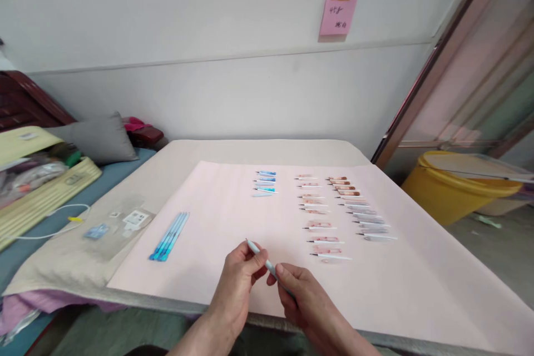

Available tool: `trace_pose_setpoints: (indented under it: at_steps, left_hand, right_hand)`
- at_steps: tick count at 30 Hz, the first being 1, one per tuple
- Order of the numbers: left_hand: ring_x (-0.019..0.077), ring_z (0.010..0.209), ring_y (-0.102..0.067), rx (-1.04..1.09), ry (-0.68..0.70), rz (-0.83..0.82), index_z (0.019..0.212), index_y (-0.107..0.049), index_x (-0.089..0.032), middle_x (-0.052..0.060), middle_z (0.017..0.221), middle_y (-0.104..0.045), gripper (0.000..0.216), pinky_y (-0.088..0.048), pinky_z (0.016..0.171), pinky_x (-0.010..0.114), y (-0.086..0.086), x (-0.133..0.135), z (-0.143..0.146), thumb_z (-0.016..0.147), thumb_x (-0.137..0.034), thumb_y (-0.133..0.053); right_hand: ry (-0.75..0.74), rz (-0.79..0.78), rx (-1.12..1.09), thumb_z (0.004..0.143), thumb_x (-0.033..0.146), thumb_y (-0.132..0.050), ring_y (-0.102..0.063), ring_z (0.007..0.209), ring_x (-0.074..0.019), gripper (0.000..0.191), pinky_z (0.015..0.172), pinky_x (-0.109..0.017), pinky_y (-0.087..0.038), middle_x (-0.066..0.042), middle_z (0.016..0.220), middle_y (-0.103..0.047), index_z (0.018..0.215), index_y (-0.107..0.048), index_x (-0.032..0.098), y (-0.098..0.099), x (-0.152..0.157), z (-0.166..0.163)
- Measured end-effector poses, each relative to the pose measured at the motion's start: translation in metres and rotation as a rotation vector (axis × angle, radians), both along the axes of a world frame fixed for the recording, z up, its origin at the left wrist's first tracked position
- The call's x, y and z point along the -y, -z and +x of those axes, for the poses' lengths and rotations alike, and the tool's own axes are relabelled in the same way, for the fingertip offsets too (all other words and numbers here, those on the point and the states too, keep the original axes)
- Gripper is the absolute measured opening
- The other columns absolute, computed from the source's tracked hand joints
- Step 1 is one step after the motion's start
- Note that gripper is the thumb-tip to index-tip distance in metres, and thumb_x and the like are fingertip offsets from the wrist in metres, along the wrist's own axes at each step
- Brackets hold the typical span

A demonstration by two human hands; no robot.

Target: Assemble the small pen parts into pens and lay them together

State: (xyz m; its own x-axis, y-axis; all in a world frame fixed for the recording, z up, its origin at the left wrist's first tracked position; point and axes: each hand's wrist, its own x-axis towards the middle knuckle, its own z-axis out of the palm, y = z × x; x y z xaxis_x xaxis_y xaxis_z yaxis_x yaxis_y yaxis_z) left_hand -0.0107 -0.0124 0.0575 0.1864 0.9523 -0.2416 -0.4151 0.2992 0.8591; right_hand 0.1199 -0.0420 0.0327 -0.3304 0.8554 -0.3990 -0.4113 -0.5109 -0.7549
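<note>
Near the table's front edge, a slim pale blue pen point(270, 268) slants between my two hands. My left hand point(242, 270) pinches it near its tapered upper end. Lower down, my right hand point(298, 289) has its fingers closed round the other end, which is partly hidden. Beyond my hands lies a short column of blue pen parts point(266, 180), with dark-tipped refills beside some of them. To the left, several blue pens point(169, 238) lie side by side, slanted.
Pink-patterned pen parts with white refills point(325, 241) form a column right of centre. Brown point(344, 183) and greyish pen parts point(369, 219) lie farther right. Clear plastic bags point(120, 222) rest on the left. A yellow bin point(438, 194) stands beyond the table's right side.
</note>
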Motion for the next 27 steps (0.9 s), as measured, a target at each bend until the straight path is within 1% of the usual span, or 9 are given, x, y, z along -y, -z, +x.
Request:
trace_pose_setpoints:
  at_steps: [2,5,8,11,13,17,20,23,27]
  left_hand:
    - [0.0106,0.052,-0.049,0.017,0.057,0.033,0.072,-0.054,-0.015,0.000,0.063,-0.053,0.014,-0.040,0.064,0.030,-0.0019,0.0001,0.0004,0.072,-0.026,-0.062]
    - [0.0123,0.054,-0.051,0.075,0.100,0.043,0.075,-0.056,-0.014,0.003,0.068,-0.056,0.014,-0.039,0.061,0.030,-0.0052,0.0004,0.0012,0.071,-0.026,-0.063]
    - [0.0120,0.056,-0.052,0.075,0.066,-0.002,0.081,-0.057,-0.015,0.003,0.075,-0.059,0.016,-0.039,0.062,0.030,-0.0037,0.0005,0.0012,0.070,-0.025,-0.063]
    - [0.0101,0.053,-0.051,-0.005,0.008,-0.003,0.075,-0.057,-0.015,0.000,0.068,-0.057,0.014,-0.039,0.067,0.030,-0.0005,0.0001,0.0007,0.071,-0.028,-0.064]
    - [0.0101,0.052,-0.051,-0.012,0.028,0.016,0.070,-0.057,-0.015,0.000,0.063,-0.056,0.016,-0.039,0.067,0.030,-0.0006,-0.0004,0.0008,0.070,-0.029,-0.064]
    - [0.0114,0.053,-0.052,0.066,0.099,0.004,0.074,-0.060,-0.013,0.005,0.074,-0.061,0.017,-0.039,0.065,0.032,-0.0042,-0.0008,0.0015,0.070,-0.030,-0.064]
    - [0.0109,0.055,-0.052,0.019,0.061,-0.014,0.076,-0.060,-0.015,0.003,0.075,-0.061,0.017,-0.040,0.069,0.032,-0.0044,-0.0003,0.0008,0.071,-0.030,-0.064]
    - [0.0106,0.054,-0.052,-0.033,0.033,0.003,0.073,-0.060,-0.014,0.001,0.066,-0.058,0.016,-0.039,0.073,0.032,-0.0038,-0.0004,0.0000,0.071,-0.030,-0.064]
    - [0.0117,0.052,-0.053,0.039,0.073,-0.004,0.071,-0.061,-0.013,0.004,0.069,-0.061,0.017,-0.040,0.067,0.032,-0.0044,-0.0020,0.0013,0.070,-0.030,-0.065]
  right_hand:
    - [-0.032,-0.091,-0.095,0.079,0.051,-0.048,-0.011,0.031,-0.0019,0.035,0.033,-0.019,-0.007,0.012,0.038,-0.026,0.078,-0.054,0.017,-0.0001,0.0008,0.0000]
    - [-0.058,-0.188,-0.181,0.079,0.050,-0.049,-0.009,0.032,-0.0015,0.033,0.033,-0.018,-0.006,0.012,0.039,-0.025,0.078,-0.053,0.018,-0.0021,0.0022,0.0006]
    - [-0.024,-0.144,-0.158,0.079,0.051,-0.049,-0.010,0.032,-0.0015,0.034,0.034,-0.018,-0.006,0.012,0.039,-0.026,0.077,-0.054,0.017,-0.0028,0.0019,0.0001]
    - [-0.010,-0.102,-0.114,0.079,0.052,-0.049,-0.011,0.031,-0.0018,0.035,0.034,-0.018,-0.007,0.012,0.037,-0.025,0.077,-0.054,0.017,-0.0012,0.0008,-0.0009]
    - [-0.020,-0.122,-0.125,0.079,0.052,-0.049,-0.011,0.032,-0.0017,0.035,0.034,-0.018,-0.007,0.012,0.038,-0.025,0.078,-0.053,0.017,0.0003,0.0006,-0.0008]
    - [-0.020,-0.154,-0.165,0.078,0.052,-0.049,-0.011,0.032,-0.0011,0.034,0.034,-0.018,-0.006,0.012,0.041,-0.027,0.078,-0.053,0.017,0.0014,0.0008,-0.0004]
    - [0.005,-0.125,-0.136,0.078,0.052,-0.049,-0.011,0.031,-0.0014,0.035,0.033,-0.018,-0.006,0.012,0.038,-0.026,0.076,-0.053,0.018,-0.0009,0.0010,-0.0022]
    - [0.037,-0.120,-0.113,0.078,0.052,-0.049,-0.010,0.030,-0.0014,0.036,0.033,-0.018,-0.006,0.012,0.037,-0.025,0.074,-0.053,0.017,-0.0044,0.0018,-0.0045]
    - [0.006,-0.177,-0.173,0.078,0.056,-0.048,-0.009,0.030,-0.0013,0.039,0.033,-0.018,-0.004,0.012,0.037,-0.025,0.075,-0.053,0.017,-0.0049,0.0015,-0.0044]
